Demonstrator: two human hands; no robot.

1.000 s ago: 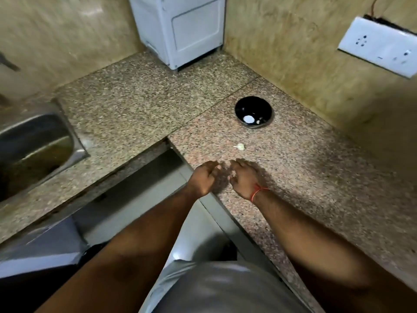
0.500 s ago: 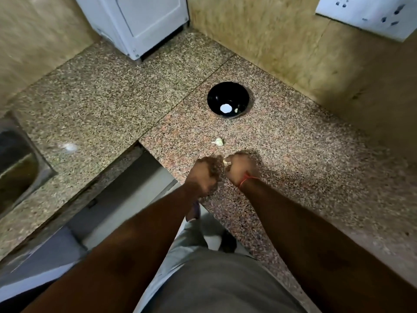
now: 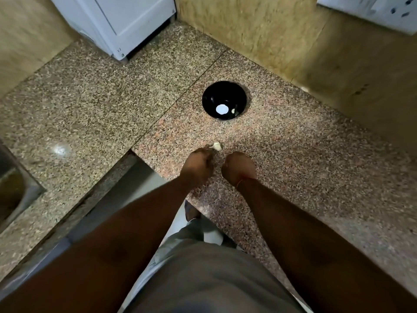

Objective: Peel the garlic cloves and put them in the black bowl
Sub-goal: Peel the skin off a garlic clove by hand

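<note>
The bench (image 3: pixel 293 154) was made of speckled polished granite. A glossy finish was seen on the black bowl (image 3: pixel 211 98), and dull metal on the sink (image 3: pixel 29 197).

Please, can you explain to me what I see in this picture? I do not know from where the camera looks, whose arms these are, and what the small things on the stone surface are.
There is no machine here. A person wears one camera on the head, so the view looks down along their own two arms. The left hand and the right hand are both curled over a speckled stone counter. Their fingers are turned away, so I cannot tell what they hold. A garlic clove lies on the counter just beyond the left hand. Farther away stands a black bowl with a small pale piece inside, probably peeled garlic; the white spot beside it looks like reflected light. A steel sink is at the left edge, a white appliance in the corner.
</note>
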